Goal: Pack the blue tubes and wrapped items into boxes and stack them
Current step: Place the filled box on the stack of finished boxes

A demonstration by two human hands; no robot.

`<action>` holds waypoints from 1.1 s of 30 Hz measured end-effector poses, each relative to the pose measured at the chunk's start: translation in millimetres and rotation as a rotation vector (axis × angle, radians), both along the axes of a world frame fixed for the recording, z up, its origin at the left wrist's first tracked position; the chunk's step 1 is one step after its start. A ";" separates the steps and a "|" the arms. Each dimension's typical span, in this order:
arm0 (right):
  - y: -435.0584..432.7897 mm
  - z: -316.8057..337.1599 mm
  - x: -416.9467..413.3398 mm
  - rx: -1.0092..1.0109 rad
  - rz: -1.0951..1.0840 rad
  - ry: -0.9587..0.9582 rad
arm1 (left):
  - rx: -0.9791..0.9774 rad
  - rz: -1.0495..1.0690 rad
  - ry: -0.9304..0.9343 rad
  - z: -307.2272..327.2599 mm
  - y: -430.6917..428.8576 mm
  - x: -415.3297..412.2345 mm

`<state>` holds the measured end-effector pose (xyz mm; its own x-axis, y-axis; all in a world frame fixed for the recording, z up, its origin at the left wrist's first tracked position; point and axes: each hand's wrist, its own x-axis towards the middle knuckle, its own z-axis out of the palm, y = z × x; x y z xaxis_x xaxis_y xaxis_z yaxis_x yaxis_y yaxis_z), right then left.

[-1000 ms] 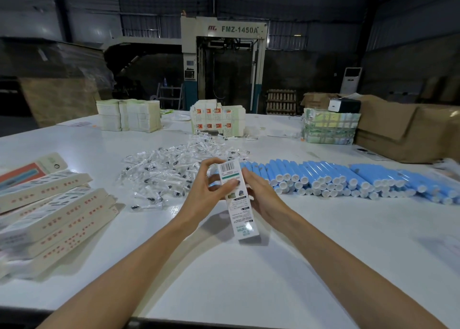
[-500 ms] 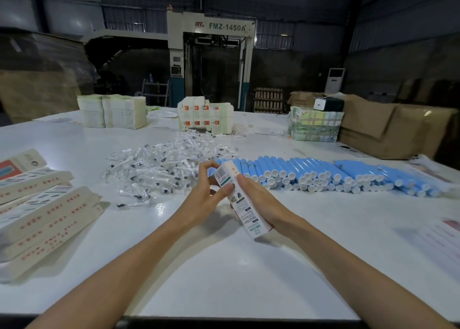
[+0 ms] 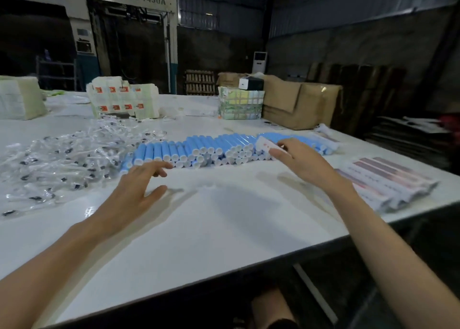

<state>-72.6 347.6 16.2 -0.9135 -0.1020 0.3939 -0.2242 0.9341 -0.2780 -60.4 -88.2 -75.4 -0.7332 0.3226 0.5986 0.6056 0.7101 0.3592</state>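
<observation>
The tabletop (image 3: 224, 229) is a smooth white sheet, glossy enough to mirror a light near its left edge; the blue tubes (image 3: 159, 151) across its middle look like smooth plastic with a soft sheen, their caps white; the wrapped items (image 3: 62, 159) toward the left edge lie in clear, crinkled film that glints; the small box (image 3: 265, 143) pinched in the right hand (image 3: 306, 164) is white printed card; the flat cartons (image 3: 388, 179) at the right edge are printed card with a slight sheen; the brown boxes (image 3: 298, 104) at the far edge are matt cardboard.
</observation>
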 end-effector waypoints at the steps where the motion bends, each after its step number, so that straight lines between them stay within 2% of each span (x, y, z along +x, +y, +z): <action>1: 22.2 -0.3 2.1 0.112 -0.086 0.021 | -0.005 -0.010 0.003 0.5 0.0 0.6; 3: 64.0 -2.4 9.7 0.363 -0.259 0.059 | -0.006 -0.029 0.006 0.8 1.3 1.1; 5: 93.9 -7.5 18.4 0.513 -0.410 0.077 | -0.010 -0.039 0.004 0.6 -0.6 2.2; 8: 121.6 -15.3 35.4 0.600 -0.555 0.095 | -0.022 -0.063 0.010 2.3 -0.3 2.2; 14: 122.6 -23.6 54.5 0.735 -0.624 0.043 | -0.025 -0.036 0.014 1.1 0.9 -1.1; 19: 117.4 -24.0 55.9 0.729 -0.632 0.010 | -0.061 -0.041 0.011 3.9 0.7 2.1; 23: 115.5 -24.5 52.9 0.701 -0.649 0.005 | -0.058 -0.035 -0.003 5.3 0.1 3.6; 26: 95.4 -18.6 47.7 0.637 -0.596 0.149 | -0.055 -0.036 -0.024 4.8 -1.1 3.6; 28: 63.1 -12.6 38.4 0.446 -0.457 0.227 | -0.050 -0.031 -0.044 4.8 -1.2 4.1; 31: -6.2 -4.5 20.7 0.080 -0.190 0.242 | -0.021 0.005 -0.073 4.5 -1.2 4.5; 33: -57.1 -3.7 9.3 -0.058 -0.030 0.230 | 0.023 0.037 -0.090 4.8 -2.0 4.5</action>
